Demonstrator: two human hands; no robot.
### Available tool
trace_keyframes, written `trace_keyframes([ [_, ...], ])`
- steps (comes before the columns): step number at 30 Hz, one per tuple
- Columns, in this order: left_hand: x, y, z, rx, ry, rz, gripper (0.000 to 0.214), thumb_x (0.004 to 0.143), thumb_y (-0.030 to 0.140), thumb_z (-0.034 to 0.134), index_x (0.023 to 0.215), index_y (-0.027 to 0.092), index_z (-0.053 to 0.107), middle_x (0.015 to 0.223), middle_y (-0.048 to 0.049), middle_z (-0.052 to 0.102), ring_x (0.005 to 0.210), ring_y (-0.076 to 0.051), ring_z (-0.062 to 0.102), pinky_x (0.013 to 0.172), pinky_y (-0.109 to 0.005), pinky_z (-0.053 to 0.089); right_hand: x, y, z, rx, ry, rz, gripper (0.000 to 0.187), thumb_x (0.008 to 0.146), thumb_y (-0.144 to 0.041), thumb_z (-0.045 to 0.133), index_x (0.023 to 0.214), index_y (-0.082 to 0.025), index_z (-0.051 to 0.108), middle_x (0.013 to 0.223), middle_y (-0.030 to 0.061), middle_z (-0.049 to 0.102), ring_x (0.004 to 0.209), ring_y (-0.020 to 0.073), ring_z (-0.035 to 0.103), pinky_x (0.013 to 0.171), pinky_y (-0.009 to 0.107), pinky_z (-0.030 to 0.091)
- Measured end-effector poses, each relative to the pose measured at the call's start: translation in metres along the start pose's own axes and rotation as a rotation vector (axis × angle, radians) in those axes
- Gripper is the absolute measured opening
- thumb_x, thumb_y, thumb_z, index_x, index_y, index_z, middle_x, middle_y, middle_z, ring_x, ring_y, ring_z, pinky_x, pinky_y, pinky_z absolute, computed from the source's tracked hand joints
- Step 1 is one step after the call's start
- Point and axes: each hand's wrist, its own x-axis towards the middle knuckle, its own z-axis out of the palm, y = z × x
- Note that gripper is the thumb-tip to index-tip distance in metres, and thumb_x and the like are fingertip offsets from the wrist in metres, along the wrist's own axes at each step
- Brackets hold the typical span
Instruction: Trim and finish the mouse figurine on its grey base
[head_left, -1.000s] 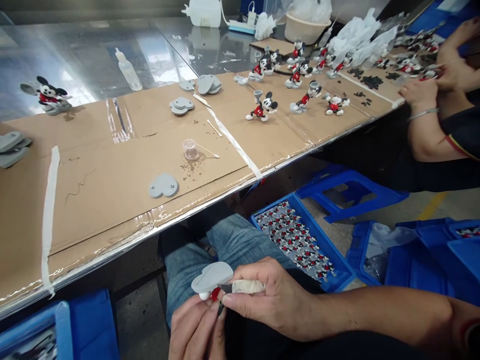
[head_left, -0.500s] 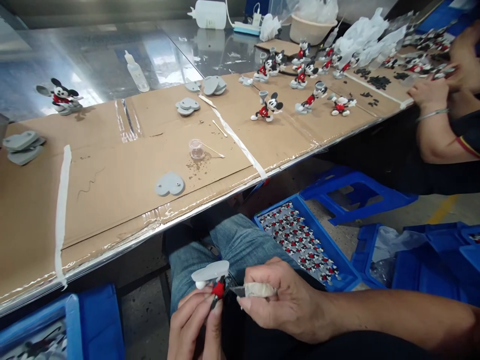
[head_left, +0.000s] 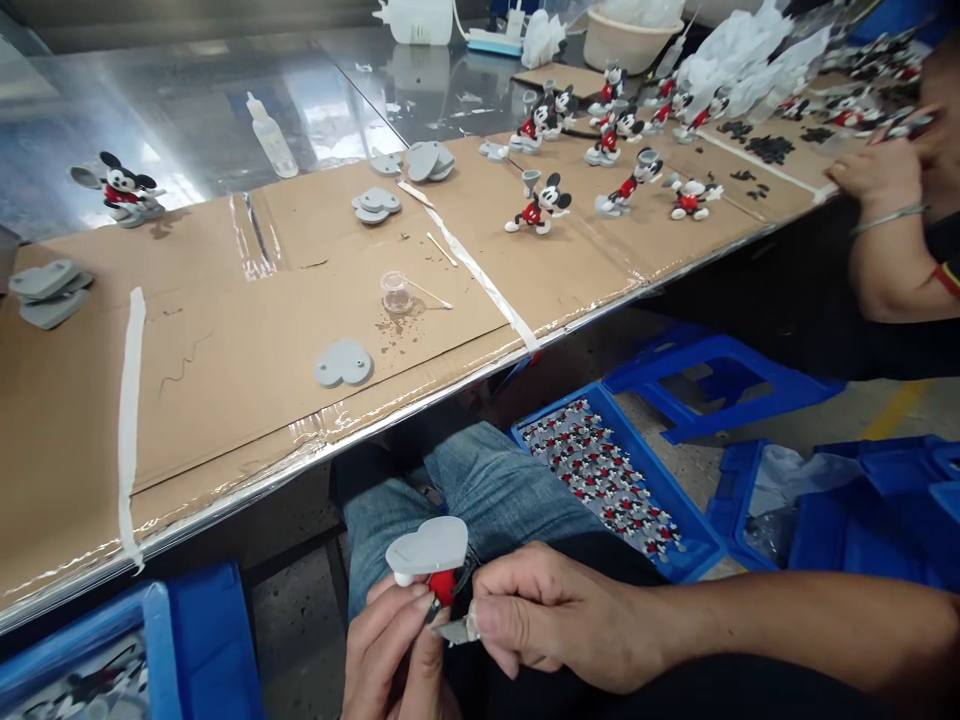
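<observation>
Low in the head view, my left hand (head_left: pixel 394 650) is closed around a small mouse figurine (head_left: pixel 442 583) held upside down, its grey heart-shaped base (head_left: pixel 426 545) on top. My right hand (head_left: pixel 551 615) is closed on a small blade with a wrapped handle (head_left: pixel 459 630), its tip right beside the figurine's red part. Both hands hover over my lap in jeans, below the table edge.
The cardboard-covered table (head_left: pixel 247 360) carries a loose grey base (head_left: pixel 343 362), a clear cup (head_left: pixel 395 292), stacked bases (head_left: pixel 46 292) and finished figurines (head_left: pixel 538 205). A blue bin of figurines (head_left: pixel 607 485) sits on the floor. Another person's arm (head_left: pixel 885 230) works at the right.
My right hand has drawn in and lowered, hiding most of the wrapped handle. The figurine's base tilted up slightly. The view shifted a little.
</observation>
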Motion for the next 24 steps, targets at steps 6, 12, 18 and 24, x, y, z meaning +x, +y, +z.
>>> trace_keyframes([
  [6, -0.007, -0.013, -0.012, 0.051, -0.079, 0.11, 0.013, 0.078, 0.011, 0.071, 0.087, 0.021, 0.074, 0.085, -0.0018, 0.073, 0.078, -0.019, 0.068, 0.074, -0.035, 0.059, 0.005, 0.008, 0.004, 0.164, -0.024, 0.02, 0.052, 0.089, -0.06, 0.058, 0.065, -0.014, 0.052, 0.044, -0.011, 0.031, 0.038, 0.0026, 0.025, 0.037, 0.019, 0.018],
  [12, -0.003, -0.013, -0.016, 0.081, -0.134, 0.211, 0.023, 0.073, 0.002, 0.071, 0.089, 0.018, 0.073, 0.088, -0.0021, 0.072, 0.08, -0.018, 0.068, 0.08, -0.035, 0.057, 0.005, 0.008, 0.005, 0.31, -0.032, 0.091, 0.052, 0.084, -0.06, 0.064, 0.064, -0.014, 0.051, 0.041, -0.0123, 0.03, 0.036, 0.0018, 0.022, 0.036, 0.021, 0.014],
  [18, -0.002, -0.012, -0.01, 0.052, -0.076, 0.159, 0.023, 0.074, 0.002, 0.068, 0.09, 0.019, 0.073, 0.089, -0.0018, 0.072, 0.08, -0.017, 0.068, 0.081, -0.034, 0.056, 0.007, 0.005, 0.006, 0.418, -0.053, 0.159, 0.053, 0.076, -0.06, 0.071, 0.06, -0.015, 0.05, 0.04, -0.0126, 0.031, 0.036, 0.0016, 0.021, 0.037, 0.021, 0.014],
  [24, 0.002, -0.001, -0.008, 0.064, -0.112, 0.153, 0.016, 0.077, 0.006, 0.069, 0.084, 0.019, 0.073, 0.084, -0.0001, 0.073, 0.077, -0.016, 0.068, 0.076, -0.031, 0.056, 0.007, 0.006, 0.006, 0.427, -0.069, 0.146, 0.054, 0.078, -0.061, 0.069, 0.059, -0.014, 0.051, 0.038, -0.0127, 0.03, 0.034, 0.0015, 0.022, 0.037, 0.022, 0.015],
])
